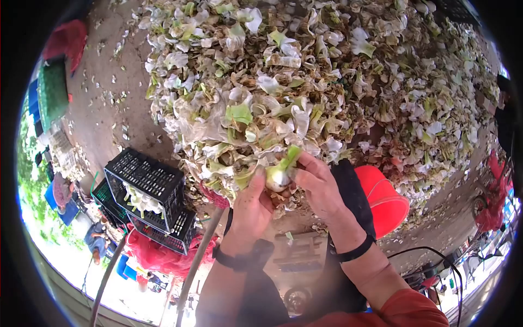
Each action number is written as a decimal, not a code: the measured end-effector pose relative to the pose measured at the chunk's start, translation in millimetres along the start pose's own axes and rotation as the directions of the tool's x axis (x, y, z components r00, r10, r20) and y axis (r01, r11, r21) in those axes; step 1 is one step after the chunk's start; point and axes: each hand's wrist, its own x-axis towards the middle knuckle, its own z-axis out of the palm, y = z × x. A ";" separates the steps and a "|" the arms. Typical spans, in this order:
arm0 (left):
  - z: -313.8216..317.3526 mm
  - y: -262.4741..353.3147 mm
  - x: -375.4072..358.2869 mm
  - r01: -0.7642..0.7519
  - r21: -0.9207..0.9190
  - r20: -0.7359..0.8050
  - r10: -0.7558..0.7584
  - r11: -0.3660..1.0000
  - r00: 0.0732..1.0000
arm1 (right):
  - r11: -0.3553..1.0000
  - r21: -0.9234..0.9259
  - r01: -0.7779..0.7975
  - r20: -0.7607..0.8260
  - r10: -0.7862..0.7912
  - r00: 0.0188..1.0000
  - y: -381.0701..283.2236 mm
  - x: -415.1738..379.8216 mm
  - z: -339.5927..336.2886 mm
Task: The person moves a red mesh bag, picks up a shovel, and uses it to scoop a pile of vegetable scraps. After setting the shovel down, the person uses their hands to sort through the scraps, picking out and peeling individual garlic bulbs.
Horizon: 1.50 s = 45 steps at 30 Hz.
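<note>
A garlic bulb [277, 180], white with a short green stem, is held between my two hands in the middle of the head view. My left hand [251, 210] grips its left side, with the thumb pointing up along it. On the other side, the fingers of my right hand [320, 188] are bent in against the bulb and the base of its stem. Directly beyond the hands lies a big heap of peeled garlic skins and leaves [245, 114]. Some of the fingers behind the bulb are hidden.
Black plastic crates [144, 177] stand stacked at the left, one with pale garlic stalks inside. A red mesh sack [158, 253] lies under them, near metal poles [201, 256]. A red bucket [384, 201] is close to my right forearm. People are in the left background.
</note>
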 end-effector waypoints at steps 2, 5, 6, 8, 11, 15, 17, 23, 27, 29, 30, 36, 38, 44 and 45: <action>-4.9 -5.6 -1.0 -0.045 0.116 -0.062 0.053 0.992 0.997 | 0.997 -0.080 0.008 -0.019 -0.009 1.000 3.4 1.0 -1.3; 9.4 -2.8 -1.5 -0.267 0.509 -0.006 0.314 0.818 0.949 | 0.949 -0.306 0.075 0.006 -0.077 0.997 8.5 4.0 -6.9; 1.0 -7.8 0.2 -0.299 0.500 0.039 0.324 0.813 0.945 | 0.966 -0.252 0.054 0.025 -0.049 0.998 8.1 4.4 -6.9; -5.4 -6.1 0.0 -0.322 0.488 0.085 0.323 0.811 0.942 | 0.980 -0.196 0.027 0.065 -0.015 0.998 8.8 4.2 -4.2; -3.8 0.5 -4.4 -0.191 0.543 0.035 0.206 0.818 0.978 | 0.927 -0.353 0.126 0.080 -0.104 0.991 7.1 5.2 -5.2; -9.4 -2.4 -4.5 -0.084 0.143 -0.114 0.100 0.986 0.988 | 0.794 -0.554 0.250 0.123 -0.218 0.968 1.4 6.2 -3.6; -16.6 -5.4 -2.0 -0.038 0.036 -0.081 0.041 0.999 0.996 | 0.802 -0.563 0.199 0.075 -0.190 0.979 -3.5 4.4 0.3; -16.9 -2.3 -4.8 -0.079 -0.024 -0.119 0.076 0.997 0.990 | 0.581 -0.754 0.305 0.150 -0.300 0.942 2.7 5.8 -0.2; -23.4 3.9 -18.2 0.096 -0.074 -0.007 -0.097 0.993 0.995 | 0.573 -0.791 0.212 -0.010 -0.358 0.934 8.7 14.2 -5.3; -21.1 4.2 -25.3 0.113 -0.086 0.002 -0.114 0.990 0.994 | 0.578 -0.800 0.159 -0.059 -0.340 0.938 9.5 19.6 -15.0; -22.0 4.5 -29.4 0.108 -0.133 0.026 -0.106 0.985 0.994 | 0.538 -0.804 0.255 -0.023 -0.457 0.889 11.9 22.9 -18.0; -36.6 5.3 -26.9 -0.032 0.005 -0.010 0.032 0.999 0.999 | 0.889 -0.420 0.183 0.175 -0.118 0.977 5.3 10.0 0.8; -37.5 2.0 -24.7 -0.117 0.131 -0.080 0.128 0.984 0.989 | 0.851 -0.492 0.181 0.216 -0.082 0.973 8.1 7.3 2.1; -51.2 0.8 -21.5 -0.082 0.155 -0.032 0.088 0.984 0.996 | 0.582 -0.738 0.341 0.351 -0.100 0.931 1.3 5.2 5.2; -51.1 2.1 -20.9 -0.092 0.160 -0.022 0.097 0.983 0.995 | 0.513 -0.763 0.393 0.366 -0.158 0.917 3.7 3.5 5.9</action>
